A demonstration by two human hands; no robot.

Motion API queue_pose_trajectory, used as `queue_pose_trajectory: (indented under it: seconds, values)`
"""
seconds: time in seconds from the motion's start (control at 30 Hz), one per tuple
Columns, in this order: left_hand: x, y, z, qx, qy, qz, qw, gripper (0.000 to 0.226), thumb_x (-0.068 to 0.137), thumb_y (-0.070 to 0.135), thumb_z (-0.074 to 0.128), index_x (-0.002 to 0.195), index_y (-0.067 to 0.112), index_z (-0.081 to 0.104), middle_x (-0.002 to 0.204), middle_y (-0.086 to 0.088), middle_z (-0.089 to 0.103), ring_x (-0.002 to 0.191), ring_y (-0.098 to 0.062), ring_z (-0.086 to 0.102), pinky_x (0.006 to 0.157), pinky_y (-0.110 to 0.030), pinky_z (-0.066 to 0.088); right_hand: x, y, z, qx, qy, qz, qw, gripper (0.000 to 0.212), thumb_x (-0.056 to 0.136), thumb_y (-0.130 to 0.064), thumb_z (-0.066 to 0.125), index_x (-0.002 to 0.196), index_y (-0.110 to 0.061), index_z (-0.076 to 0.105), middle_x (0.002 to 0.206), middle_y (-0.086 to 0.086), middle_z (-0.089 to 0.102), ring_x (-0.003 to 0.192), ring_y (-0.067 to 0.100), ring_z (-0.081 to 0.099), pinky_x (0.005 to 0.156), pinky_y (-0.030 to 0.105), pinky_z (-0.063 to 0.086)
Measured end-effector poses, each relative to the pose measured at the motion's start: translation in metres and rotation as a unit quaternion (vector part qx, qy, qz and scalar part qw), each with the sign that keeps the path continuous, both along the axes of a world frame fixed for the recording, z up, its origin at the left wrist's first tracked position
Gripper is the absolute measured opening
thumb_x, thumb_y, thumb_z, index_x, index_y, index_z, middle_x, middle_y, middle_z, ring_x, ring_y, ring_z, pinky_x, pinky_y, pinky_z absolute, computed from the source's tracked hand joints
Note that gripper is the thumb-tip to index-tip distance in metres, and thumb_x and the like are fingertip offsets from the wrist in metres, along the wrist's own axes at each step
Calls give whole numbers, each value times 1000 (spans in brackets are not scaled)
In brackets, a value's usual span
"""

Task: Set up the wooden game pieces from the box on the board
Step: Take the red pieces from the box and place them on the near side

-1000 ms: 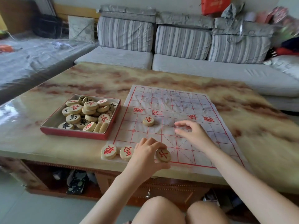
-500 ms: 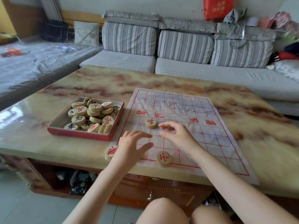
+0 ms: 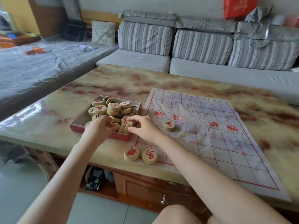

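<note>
A shallow red-rimmed box (image 3: 77,127) on the table's left holds several round wooden pieces (image 3: 113,107) with red or black characters. My left hand (image 3: 99,129) reaches into its near side with fingers curled down among the pieces; whether it grips one is hidden. My right hand (image 3: 144,126) hovers at the box's near right corner, fingers apart, fingertips touching a red-marked piece (image 3: 125,120). The paper board (image 3: 210,126) with a red grid lies to the right. One piece (image 3: 169,125) sits on it by the river. Two more (image 3: 131,153) (image 3: 149,156) lie at its near left corner.
The marble-patterned table (image 3: 48,113) ends close to my knees. A grey striped sofa (image 3: 194,67) runs behind it and a plastic-covered sofa section (image 3: 32,67) lies to the left. My right forearm crosses the board's near edge.
Both hands left the board's near edge and moved left and away to the box. The piece set on the bottom line is now behind my right forearm. The view shifted left.
</note>
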State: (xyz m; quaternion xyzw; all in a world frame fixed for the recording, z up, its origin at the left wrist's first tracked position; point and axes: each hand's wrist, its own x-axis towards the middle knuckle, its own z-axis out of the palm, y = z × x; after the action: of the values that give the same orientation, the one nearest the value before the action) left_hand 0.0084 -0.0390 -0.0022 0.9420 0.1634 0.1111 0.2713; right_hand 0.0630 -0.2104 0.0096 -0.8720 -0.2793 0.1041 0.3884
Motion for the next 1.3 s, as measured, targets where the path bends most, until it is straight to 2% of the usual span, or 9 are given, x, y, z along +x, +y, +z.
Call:
queue_pose_trajectory:
  seconds: [0.3,0.43,0.57,0.7,0.83,0.9,1.03,1.13,1.3]
  values:
    - [6,10,8,-55,35,-57,996,45,43,67,49,82,46,58,94,8,69,97,-19,63,90,-41,49,0,22,-6,-50,-32,33,998,42,89,-26,58,129,-16,53,103,-1,55,120,21,32,100,26,30]
    - [0,5,6,-96,-35,-21,995,55,51,51,62,99,24,60,94,4,66,94,-18,62,88,-38,49,2,21,-10,-9,-25,-2,1000,40,82,-25,67,121,-19,57,109,2,41,108,13,44,103,23,36]
    - [-6,5,2,-115,-126,-26,985,49,63,20,81,107,19,59,107,-2,63,92,-19,63,79,-30,49,3,22,-9,60,-37,1,998,51,78,-18,72,125,-15,53,119,9,53,98,1,45,79,-5,28]
    - [-11,2,3,-143,-194,-15,970,50,69,9,77,116,11,59,119,-6,57,97,-15,59,77,-20,45,5,13,-3,201,62,-28,977,36,83,-19,68,118,-14,58,108,5,58,104,12,53,87,10,39]
    - [-18,-6,9,-174,-205,-25,963,43,68,12,78,108,18,64,111,-5,63,100,-18,63,85,-33,53,5,-4,10,386,280,-16,879,13,87,-9,61,100,-10,61,100,13,65,90,18,64,88,28,52]
    - [-21,-13,11,-171,-189,-35,966,42,67,18,79,106,25,65,107,-2,64,98,-15,63,85,-33,54,3,-14,15,415,312,2,855,15,85,-2,62,98,-9,60,99,12,64,90,20,64,89,28,52]
    - [-23,-29,14,-205,-164,-62,963,43,69,19,78,109,26,65,97,6,65,86,-4,63,66,-7,50,-5,-31,21,363,288,-43,885,9,86,-14,63,90,-7,59,89,13,66,73,22,67,66,28,59]
    - [-24,-38,11,-204,-152,-83,963,49,68,18,78,112,31,61,99,9,67,90,0,62,67,-6,45,-4,-41,21,334,276,-121,893,15,89,-19,60,97,-7,58,78,14,65,53,20,65,46,24,53]
    - [-27,-52,8,-211,-166,-103,958,46,70,12,76,111,27,61,103,9,65,96,-2,60,75,-12,49,1,-61,16,329,287,-117,892,21,92,-8,54,112,-6,60,89,11,64,59,18,64,55,23,55]
